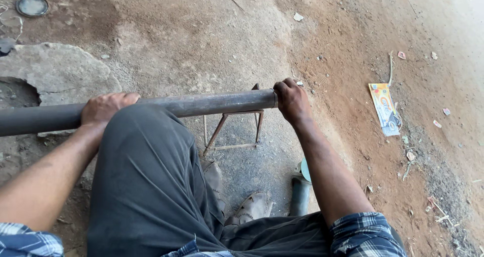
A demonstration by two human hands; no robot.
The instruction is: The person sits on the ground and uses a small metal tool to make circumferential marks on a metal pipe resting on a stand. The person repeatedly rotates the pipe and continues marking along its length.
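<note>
The right hand (291,101) is wrapped shut over the open end of a long dark steel pipe (212,104), fingers curled across the top. The left hand (106,108) is clamped on the same pipe well to the left, palm down. The 2 hands sit well apart, with the person's raised knee (146,151) in dark trousers pressing against the pipe between them.

The pipe runs roughly level across the view, its right part resting on a small rusty metal stand (234,131) and its left part running out of frame over a flat grey stone slab (55,70).

Judging by the grip and the knee, the pipe is being steadied or positioned on the stand; any shift along its length would call for both hands moving together while the knee eases off.

Room is open to the right: bare reddish dirt with a torn printed wrapper (385,109) and scraps. A round metal lid (32,5) lies far upper left. Below the stand are a sandalled foot (252,206) and a dark cylindrical object (301,194), close to the pipe's end.
</note>
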